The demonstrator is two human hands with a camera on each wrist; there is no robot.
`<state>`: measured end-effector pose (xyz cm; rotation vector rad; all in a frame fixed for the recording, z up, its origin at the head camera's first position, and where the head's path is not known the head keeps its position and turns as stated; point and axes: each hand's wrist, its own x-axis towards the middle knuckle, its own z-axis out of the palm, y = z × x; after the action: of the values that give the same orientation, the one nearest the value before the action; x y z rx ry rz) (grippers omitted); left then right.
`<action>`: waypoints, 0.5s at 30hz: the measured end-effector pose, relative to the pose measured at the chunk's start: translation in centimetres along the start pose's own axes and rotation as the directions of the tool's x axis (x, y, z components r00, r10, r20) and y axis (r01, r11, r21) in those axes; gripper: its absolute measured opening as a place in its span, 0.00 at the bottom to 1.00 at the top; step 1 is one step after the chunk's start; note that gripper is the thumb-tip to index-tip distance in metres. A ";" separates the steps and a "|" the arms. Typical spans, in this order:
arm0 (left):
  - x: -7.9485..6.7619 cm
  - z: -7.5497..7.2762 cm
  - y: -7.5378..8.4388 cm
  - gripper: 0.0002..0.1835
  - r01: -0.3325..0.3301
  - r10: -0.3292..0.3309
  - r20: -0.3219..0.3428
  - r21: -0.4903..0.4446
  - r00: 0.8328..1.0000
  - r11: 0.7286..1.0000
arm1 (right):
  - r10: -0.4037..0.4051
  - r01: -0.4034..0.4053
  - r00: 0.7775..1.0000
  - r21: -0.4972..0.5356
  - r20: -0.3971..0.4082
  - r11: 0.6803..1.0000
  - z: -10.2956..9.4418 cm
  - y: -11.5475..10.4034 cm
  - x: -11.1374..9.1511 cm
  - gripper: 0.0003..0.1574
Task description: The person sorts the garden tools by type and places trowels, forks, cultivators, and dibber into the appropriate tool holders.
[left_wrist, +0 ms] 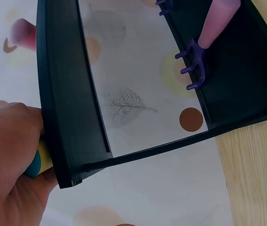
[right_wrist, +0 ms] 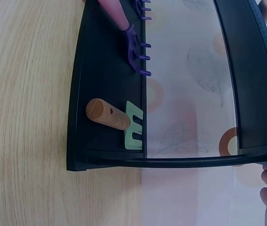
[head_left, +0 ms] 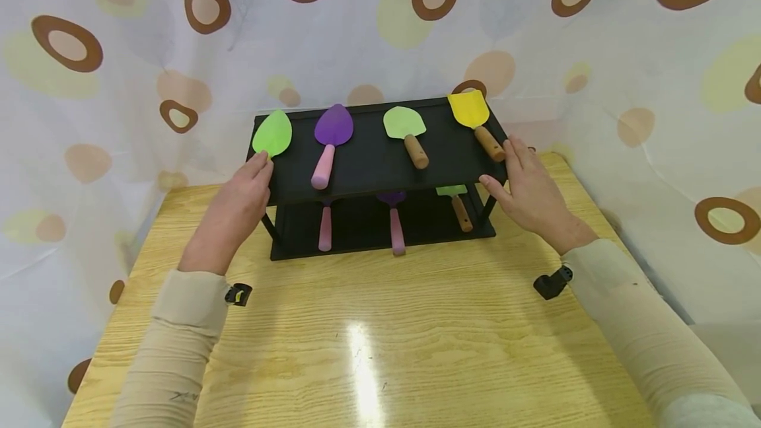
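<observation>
A two-tier black rack [head_left: 362, 177] stands on the table. My left hand [head_left: 234, 207] is at the left end of its top shelf, holding a bright green trowel [head_left: 273, 132] whose blade lies on the shelf. In the left wrist view, a yellow and teal handle [left_wrist: 44, 157] shows between thumb and fingers. My right hand [head_left: 532, 190] rests at the shelf's right end with fairly straight fingers, beside the wooden handle of a yellow trowel [head_left: 470, 109]. Between the hands lie a purple trowel [head_left: 334, 127] with a pink handle and a pale green trowel [head_left: 404, 123] with a wooden handle.
The lower shelf bears two purple hand forks [left_wrist: 197, 63] with pink handles and a green hand fork [right_wrist: 132, 129] with a wooden handle. A patterned curtain [head_left: 345, 38] hangs behind the rack. The wooden table [head_left: 452, 322] extends in front.
</observation>
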<state>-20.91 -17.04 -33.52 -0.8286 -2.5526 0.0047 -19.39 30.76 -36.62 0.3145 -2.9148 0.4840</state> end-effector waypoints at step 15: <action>0.5 0.3 0.7 0.22 0.200 -0.209 -0.007 -0.261 0.978 0.945 | -0.001 0.001 1.000 -0.001 -0.008 1.000 0.2 0.3 0.0 0.57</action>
<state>-20.98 -16.15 -33.67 -0.6433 -2.6291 -0.4127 -19.48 30.99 -36.87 0.3137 -2.9069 0.4826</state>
